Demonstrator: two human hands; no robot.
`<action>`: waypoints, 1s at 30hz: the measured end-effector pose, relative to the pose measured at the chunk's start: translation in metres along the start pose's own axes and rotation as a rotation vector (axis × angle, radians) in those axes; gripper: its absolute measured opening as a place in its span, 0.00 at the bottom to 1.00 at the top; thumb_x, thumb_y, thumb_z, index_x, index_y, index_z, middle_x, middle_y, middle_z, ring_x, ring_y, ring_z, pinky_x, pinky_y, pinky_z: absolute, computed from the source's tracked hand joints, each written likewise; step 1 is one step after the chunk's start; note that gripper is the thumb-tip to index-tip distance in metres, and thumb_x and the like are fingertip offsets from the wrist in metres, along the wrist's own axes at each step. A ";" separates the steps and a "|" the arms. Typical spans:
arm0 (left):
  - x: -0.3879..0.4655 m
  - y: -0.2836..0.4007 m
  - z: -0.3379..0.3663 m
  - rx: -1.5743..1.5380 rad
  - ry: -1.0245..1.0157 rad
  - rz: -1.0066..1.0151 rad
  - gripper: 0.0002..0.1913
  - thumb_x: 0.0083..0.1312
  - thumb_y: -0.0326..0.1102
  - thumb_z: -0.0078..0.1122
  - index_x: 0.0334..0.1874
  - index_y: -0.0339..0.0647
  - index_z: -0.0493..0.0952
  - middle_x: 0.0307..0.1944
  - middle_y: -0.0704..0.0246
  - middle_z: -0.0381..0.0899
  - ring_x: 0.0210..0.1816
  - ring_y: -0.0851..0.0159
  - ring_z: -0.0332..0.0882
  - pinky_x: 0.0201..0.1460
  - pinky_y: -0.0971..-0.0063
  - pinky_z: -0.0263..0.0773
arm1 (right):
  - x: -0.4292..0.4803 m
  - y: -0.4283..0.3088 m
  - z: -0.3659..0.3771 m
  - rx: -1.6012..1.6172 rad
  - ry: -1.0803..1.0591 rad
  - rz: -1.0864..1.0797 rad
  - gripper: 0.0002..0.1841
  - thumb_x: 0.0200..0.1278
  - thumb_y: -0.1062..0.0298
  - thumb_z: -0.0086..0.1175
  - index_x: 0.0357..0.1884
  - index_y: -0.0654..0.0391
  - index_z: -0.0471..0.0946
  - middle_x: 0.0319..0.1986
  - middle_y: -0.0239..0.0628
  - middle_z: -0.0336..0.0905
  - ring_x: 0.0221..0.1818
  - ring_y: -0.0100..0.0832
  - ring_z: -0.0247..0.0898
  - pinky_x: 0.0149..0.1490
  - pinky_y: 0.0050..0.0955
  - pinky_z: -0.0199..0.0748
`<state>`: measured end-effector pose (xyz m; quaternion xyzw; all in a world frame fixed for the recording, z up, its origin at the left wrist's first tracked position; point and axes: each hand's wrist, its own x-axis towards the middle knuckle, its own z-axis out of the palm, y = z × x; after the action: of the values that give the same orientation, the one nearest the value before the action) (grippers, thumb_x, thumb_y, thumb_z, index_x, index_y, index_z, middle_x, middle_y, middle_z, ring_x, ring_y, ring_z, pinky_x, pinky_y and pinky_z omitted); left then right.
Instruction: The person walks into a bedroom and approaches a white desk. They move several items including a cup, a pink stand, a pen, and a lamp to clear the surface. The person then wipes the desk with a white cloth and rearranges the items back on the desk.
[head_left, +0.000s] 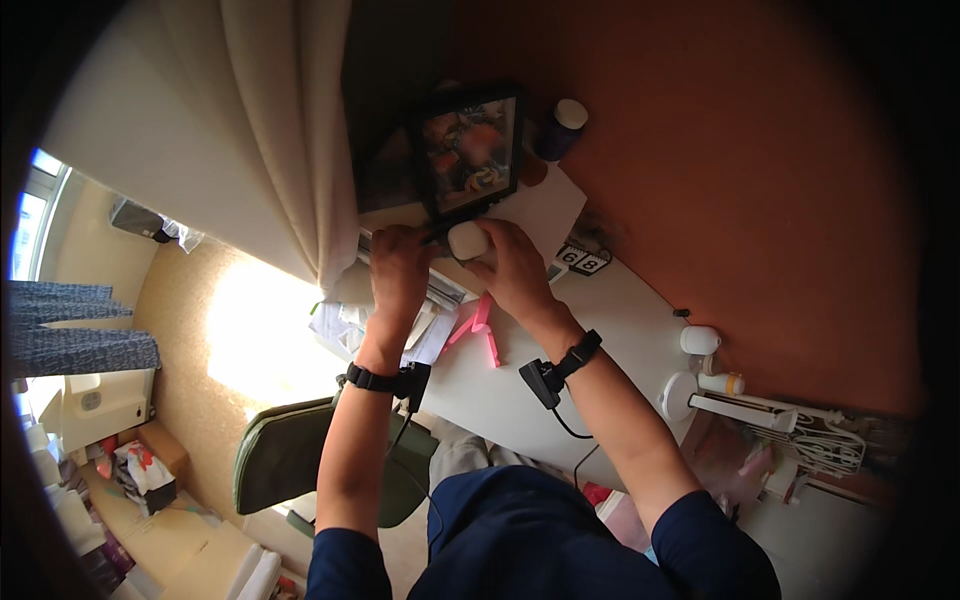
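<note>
My right hand (519, 271) holds a small white rounded case (466, 240) between thumb and fingers, over the back of the white desk (600, 345). Just left of it is my left hand (401, 271), its fingers curled by a thin dark piece at the lower edge of a black picture frame (519, 142). Whether those fingers grip that piece is hidden. The frame leans upright behind both hands. Below the hands, a pink folding stand (481, 327) rests on the desk beside papers (429, 346). Each wrist wears a black strap with a small cabled device.
A dark bottle with a white lid (571, 114) stands right of the frame. Near my right hand is a flip calendar (583, 259). White containers (700, 340) and a round white base (679, 396) line the desk's right end. A curtain (307, 135) hangs left; a green chair (289, 454) stands below.
</note>
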<state>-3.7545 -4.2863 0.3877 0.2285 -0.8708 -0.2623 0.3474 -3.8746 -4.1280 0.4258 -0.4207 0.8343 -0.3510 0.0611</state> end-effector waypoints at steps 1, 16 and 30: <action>0.002 -0.001 -0.001 0.002 -0.011 0.016 0.13 0.59 0.28 0.76 0.46 0.41 0.87 0.45 0.61 0.85 0.51 0.49 0.80 0.54 0.57 0.77 | -0.001 0.000 -0.001 0.037 0.050 -0.079 0.33 0.57 0.71 0.74 0.65 0.59 0.75 0.59 0.49 0.79 0.60 0.51 0.78 0.64 0.45 0.78; -0.164 -0.021 -0.028 -0.231 -0.257 -0.268 0.12 0.72 0.26 0.67 0.56 0.38 0.79 0.24 0.68 0.78 0.24 0.65 0.75 0.31 0.71 0.72 | -0.183 0.140 0.048 -0.007 -0.146 0.388 0.29 0.64 0.59 0.72 0.64 0.56 0.75 0.50 0.46 0.82 0.41 0.41 0.85 0.49 0.40 0.83; -0.240 -0.005 -0.016 -0.216 -0.790 -0.370 0.21 0.66 0.27 0.73 0.61 0.41 0.80 0.30 0.66 0.83 0.31 0.61 0.82 0.35 0.66 0.78 | -0.193 0.137 0.095 0.285 0.056 0.277 0.03 0.72 0.71 0.61 0.42 0.57 0.83 0.40 0.42 0.86 0.45 0.48 0.82 0.51 0.43 0.81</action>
<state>-3.5847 -4.1558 0.2785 0.2249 -0.8488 -0.4766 -0.0424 -3.8033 -3.9803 0.2300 -0.2789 0.8275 -0.4654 0.1446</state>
